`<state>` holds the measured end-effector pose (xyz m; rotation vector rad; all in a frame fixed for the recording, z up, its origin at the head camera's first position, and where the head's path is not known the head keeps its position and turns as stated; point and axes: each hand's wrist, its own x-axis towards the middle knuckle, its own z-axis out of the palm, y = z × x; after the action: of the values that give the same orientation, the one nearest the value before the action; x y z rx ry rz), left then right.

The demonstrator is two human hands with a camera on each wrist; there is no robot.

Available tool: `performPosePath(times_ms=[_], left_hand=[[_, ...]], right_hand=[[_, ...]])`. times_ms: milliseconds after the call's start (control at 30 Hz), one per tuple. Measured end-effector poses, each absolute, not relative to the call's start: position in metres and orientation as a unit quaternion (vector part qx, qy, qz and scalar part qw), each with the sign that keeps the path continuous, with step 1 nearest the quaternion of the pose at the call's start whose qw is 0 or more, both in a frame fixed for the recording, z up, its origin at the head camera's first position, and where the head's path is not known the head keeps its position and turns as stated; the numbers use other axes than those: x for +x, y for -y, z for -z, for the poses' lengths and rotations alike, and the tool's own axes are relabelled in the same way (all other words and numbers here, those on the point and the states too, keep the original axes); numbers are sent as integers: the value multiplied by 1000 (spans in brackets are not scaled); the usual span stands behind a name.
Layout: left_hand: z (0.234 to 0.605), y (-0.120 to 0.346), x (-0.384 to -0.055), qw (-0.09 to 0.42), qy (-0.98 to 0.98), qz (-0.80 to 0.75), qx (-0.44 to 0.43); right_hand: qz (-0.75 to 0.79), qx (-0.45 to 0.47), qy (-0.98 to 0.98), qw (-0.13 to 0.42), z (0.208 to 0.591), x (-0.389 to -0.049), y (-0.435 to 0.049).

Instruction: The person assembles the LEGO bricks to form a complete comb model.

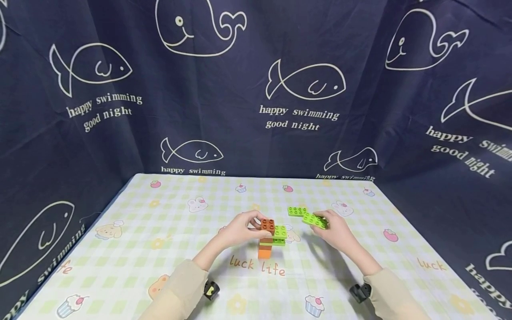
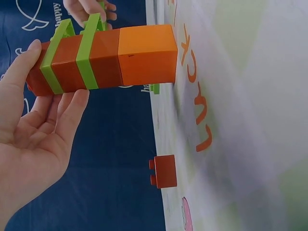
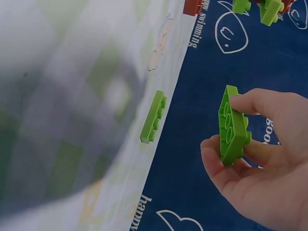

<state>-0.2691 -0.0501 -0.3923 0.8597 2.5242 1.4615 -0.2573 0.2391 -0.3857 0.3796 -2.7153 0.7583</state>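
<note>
Left hand (image 1: 242,232): pinching the upper part of a brick tower (image 2: 108,58), I judge to steady it.
Tower: upright over the worktop (image 1: 320,284); I can't tell whether its orange base (image 2: 148,55) touches.
Right hand (image 1: 338,235): pinching a raised green plate (image 1: 314,219), hollow underside facing the worktop, probably keeping its studs free.
Loose pieces: second green plate (image 1: 297,211) and brown brick (image 2: 166,171), both on the worktop.
</note>
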Motion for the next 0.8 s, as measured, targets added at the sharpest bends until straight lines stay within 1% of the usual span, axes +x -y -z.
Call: performPosePath(times_ms=[133, 500, 800], left_hand=[[391, 50, -268, 52, -825, -486, 283], [391, 48, -266, 47, -823, -489, 285], [392, 49, -268, 53, -829, -481, 279]], right_hand=[[-263, 145, 941, 154, 383, -258, -236], [-279, 190, 929, 151, 377, -256, -225], [-286, 234, 913, 175, 373, -255, -218]])
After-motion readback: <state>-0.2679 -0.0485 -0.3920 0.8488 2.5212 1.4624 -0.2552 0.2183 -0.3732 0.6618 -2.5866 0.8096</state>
